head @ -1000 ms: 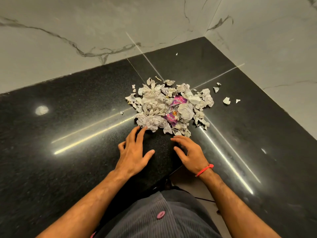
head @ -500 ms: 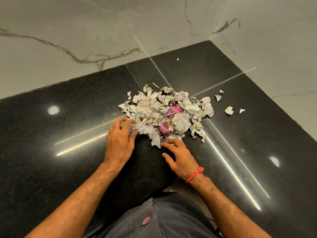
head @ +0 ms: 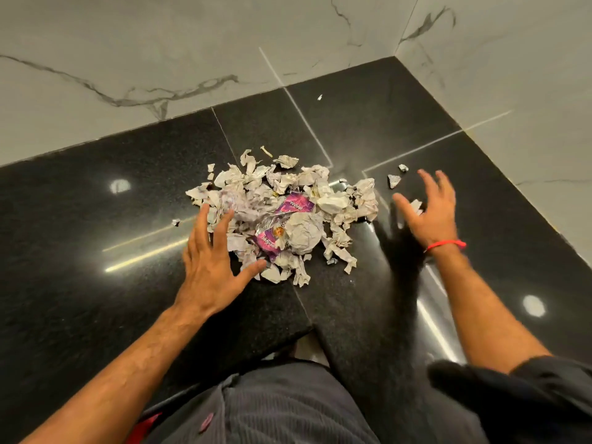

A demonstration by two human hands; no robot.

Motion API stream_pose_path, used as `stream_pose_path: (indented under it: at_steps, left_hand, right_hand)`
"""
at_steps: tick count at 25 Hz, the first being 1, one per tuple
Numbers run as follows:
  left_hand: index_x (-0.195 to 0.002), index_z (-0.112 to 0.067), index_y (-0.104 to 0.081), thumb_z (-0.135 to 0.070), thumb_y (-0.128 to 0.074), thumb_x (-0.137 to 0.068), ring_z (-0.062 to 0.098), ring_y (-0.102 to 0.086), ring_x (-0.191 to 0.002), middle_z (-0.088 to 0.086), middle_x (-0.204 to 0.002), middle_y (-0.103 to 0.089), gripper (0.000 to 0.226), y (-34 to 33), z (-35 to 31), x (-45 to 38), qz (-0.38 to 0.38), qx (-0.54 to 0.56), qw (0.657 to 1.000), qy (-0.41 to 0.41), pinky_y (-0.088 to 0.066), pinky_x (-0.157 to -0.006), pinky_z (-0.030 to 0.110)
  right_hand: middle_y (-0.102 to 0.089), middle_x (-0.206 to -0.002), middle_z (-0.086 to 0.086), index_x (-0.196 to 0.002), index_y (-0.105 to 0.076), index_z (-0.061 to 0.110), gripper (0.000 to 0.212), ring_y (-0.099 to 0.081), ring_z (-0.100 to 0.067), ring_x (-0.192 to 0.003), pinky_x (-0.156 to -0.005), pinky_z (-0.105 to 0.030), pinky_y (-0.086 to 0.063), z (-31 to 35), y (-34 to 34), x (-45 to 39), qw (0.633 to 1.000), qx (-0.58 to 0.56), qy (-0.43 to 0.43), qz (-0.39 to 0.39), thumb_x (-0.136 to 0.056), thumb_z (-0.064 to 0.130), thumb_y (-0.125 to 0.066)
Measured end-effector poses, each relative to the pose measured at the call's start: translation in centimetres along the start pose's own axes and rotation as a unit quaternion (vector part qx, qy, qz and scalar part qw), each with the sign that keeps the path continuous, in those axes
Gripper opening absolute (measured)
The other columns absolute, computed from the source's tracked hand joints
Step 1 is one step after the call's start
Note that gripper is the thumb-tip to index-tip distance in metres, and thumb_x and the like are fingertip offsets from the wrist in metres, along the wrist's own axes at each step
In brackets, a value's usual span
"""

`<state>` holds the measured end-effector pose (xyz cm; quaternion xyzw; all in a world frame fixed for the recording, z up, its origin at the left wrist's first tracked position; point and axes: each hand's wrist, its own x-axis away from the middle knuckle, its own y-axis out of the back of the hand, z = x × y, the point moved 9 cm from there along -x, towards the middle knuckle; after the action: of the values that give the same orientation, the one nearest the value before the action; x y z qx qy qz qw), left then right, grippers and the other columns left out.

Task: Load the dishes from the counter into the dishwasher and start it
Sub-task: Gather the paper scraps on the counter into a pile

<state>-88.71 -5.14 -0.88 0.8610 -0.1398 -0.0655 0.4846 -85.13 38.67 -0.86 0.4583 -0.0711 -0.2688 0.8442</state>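
Black stone bench (head: 96, 251) in a corner of marble-veined walls (head: 160, 43), bearing no dishes in view; at its centre lies a heap of crumpled paper scraps (head: 282, 206) with purple wrappers (head: 296, 205) among them. The left hand (head: 211, 261) lies spread at the heap's near left edge, fingers straight, fingertips touching the scraps, its grip open. The right hand (head: 432, 213), a red thread (head: 445, 244) at the wrist, is right of the heap with fingers spread and loosely bent, grip open, over a loose scrap (head: 416, 206); contact cannot be told. Two small scraps (head: 394, 181) lie just beyond it; one fleck (head: 319, 97) lies far back.
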Motion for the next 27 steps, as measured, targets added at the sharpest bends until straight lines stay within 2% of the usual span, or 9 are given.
stream_pose_path:
  at_steps: [3,7,11,15,18,20,23,25,27]
  left_hand:
    - [-0.159,-0.036,-0.002,-0.080,-0.069,-0.065,0.030,0.005,-0.154,0.000,-0.165,0.024,0.123,-1.0,0.1,0.7,0.031,-0.011,0.999,0.005,-0.010,-0.116,0.061]
    - [-0.158,-0.039,0.004,-0.087,-0.069,-0.059,0.032,0.008,-0.154,0.001,-0.164,0.027,0.132,-0.9,0.1,-1.2,0.059,-0.030,0.998,0.017,-0.014,-0.118,0.063]
    - [-0.156,-0.044,0.009,-0.091,-0.069,-0.052,0.035,0.010,-0.154,0.002,-0.164,0.028,0.139,-0.8,0.0,-4.0,0.093,-0.052,0.994,0.040,-0.019,-0.114,0.072]
    - [-0.153,-0.050,0.012,-0.094,-0.067,-0.045,0.040,0.012,-0.152,0.000,-0.161,0.035,0.141,-0.6,-1.1,-6.3,0.116,-0.080,0.989,0.037,-0.024,-0.104,0.081]
    - [-0.151,-0.056,0.016,-0.093,-0.069,-0.045,0.048,0.010,-0.150,-0.002,-0.160,0.038,0.140,-2.3,-2.2,-7.4,0.161,-0.120,0.979,0.018,-0.021,-0.103,0.080]
    - [-0.151,-0.055,0.012,-0.086,-0.073,-0.052,0.051,0.002,-0.149,-0.003,-0.163,0.029,0.134,-3.8,-2.3,-7.7,0.181,-0.161,0.970,0.013,-0.023,-0.106,0.076]
    - [-0.155,-0.043,-0.004,-0.069,-0.075,-0.070,0.045,-0.010,-0.145,0.000,-0.164,-0.002,0.113,-4.7,-2.1,-7.9,0.165,-0.197,0.966,0.008,-0.032,-0.109,0.069]
    - [-0.155,-0.033,-0.014,-0.058,-0.074,-0.078,0.040,-0.016,-0.141,0.000,-0.158,-0.018,0.101,-4.5,-2.3,-8.1,0.149,-0.175,0.973,0.010,-0.033,-0.113,0.061]
    - [-0.152,-0.028,-0.022,-0.051,-0.073,-0.084,0.035,-0.025,-0.135,-0.001,-0.150,-0.031,0.088,-4.0,-2.7,-8.3,0.125,-0.141,0.982,0.002,-0.033,-0.114,0.053]
  right_hand:
    - [-0.011,-0.163,-0.008,-0.151,-0.029,0.032,0.092,-0.005,-0.024,-0.151,-0.122,-0.049,-0.009,-2.3,-1.9,-1.8,0.996,-0.016,-0.053,0.076,-0.075,0.081,-0.048]
    - [-0.014,-0.164,-0.004,-0.153,-0.023,0.034,0.086,-0.005,-0.019,-0.151,-0.122,-0.049,-0.001,3.9,-6.8,0.1,0.986,-0.040,0.045,0.156,-0.083,0.080,-0.042]
    - [-0.014,-0.163,-0.003,-0.154,-0.019,0.032,0.089,-0.008,-0.018,-0.150,-0.121,-0.048,-0.013,10.0,-8.3,2.0,0.973,-0.092,0.125,0.172,-0.083,0.072,-0.054]
    - [-0.003,-0.163,-0.003,-0.153,-0.002,0.045,0.117,-0.011,-0.035,-0.146,-0.113,-0.060,-0.020,12.3,-8.7,0.7,0.963,0.049,0.142,0.223,-0.060,0.093,-0.055]
    - [0.005,-0.163,-0.001,-0.149,0.010,0.052,0.126,-0.015,-0.042,-0.143,-0.110,-0.066,-0.024,15.4,-10.9,1.8,0.916,0.134,0.226,0.303,-0.047,0.102,-0.045]
    - [0.008,-0.163,-0.001,-0.146,0.016,0.054,0.127,-0.016,-0.042,-0.143,-0.109,-0.065,-0.026,16.9,-13.1,3.1,0.880,0.187,0.273,0.342,-0.046,0.103,-0.044]
    - [-0.001,-0.161,-0.003,-0.149,0.005,0.052,0.119,-0.022,-0.039,-0.140,-0.108,-0.062,-0.032,18.2,-15.4,3.6,0.870,0.187,0.295,0.348,-0.054,0.095,-0.052]
    - [-0.021,-0.152,-0.007,-0.148,-0.020,0.041,0.102,-0.034,-0.034,-0.131,-0.106,-0.057,-0.040,19.4,-16.1,3.2,0.876,0.111,0.311,0.352,-0.065,0.078,-0.067]
    - [-0.040,-0.133,-0.011,-0.138,-0.042,0.025,0.076,-0.045,-0.024,-0.116,-0.101,-0.047,-0.046,20.9,-16.0,3.1,0.873,0.005,0.337,0.352,-0.075,0.051,-0.077]
